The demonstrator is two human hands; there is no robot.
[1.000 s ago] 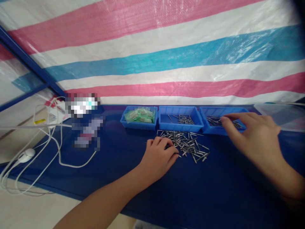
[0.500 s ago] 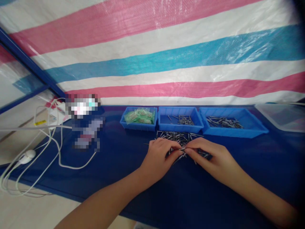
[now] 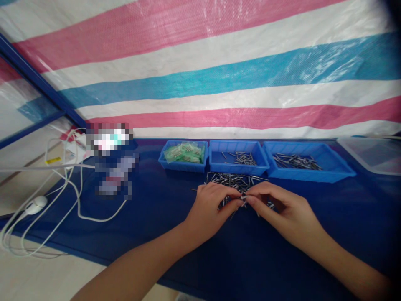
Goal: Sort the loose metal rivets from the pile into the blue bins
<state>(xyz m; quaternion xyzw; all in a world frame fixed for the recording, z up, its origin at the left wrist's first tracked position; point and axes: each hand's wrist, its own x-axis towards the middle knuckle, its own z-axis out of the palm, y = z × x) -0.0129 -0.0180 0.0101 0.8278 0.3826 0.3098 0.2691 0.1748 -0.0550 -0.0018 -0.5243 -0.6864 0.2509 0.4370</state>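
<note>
Thumb and forefinger of my left hand [image 3: 213, 205] pinch one end of a small thin metal pin [image 3: 243, 197]. My right hand [image 3: 286, 207] pinches the same piece from the other side, so the fingertips of both hands almost meet. Most of the pin is covered by the fingers, and its exact kind cannot be made out. Beneath and behind the hands lies a loose pile of slim metal pins [image 3: 230, 179] on the blue table [image 3: 150, 209].
Behind the pile stand three blue bins: a left bin [image 3: 183, 167] with green packets [image 3: 184, 152], a middle bin [image 3: 238, 168] and a right bin [image 3: 313, 175] with metal pins. White cables [image 3: 78, 200] cross the left side. A clear plastic container [image 3: 372, 154] sits far right.
My right hand has shifted slightly right, and a little more of the pin shows between the fingertips. My left hand has hardly moved.
</note>
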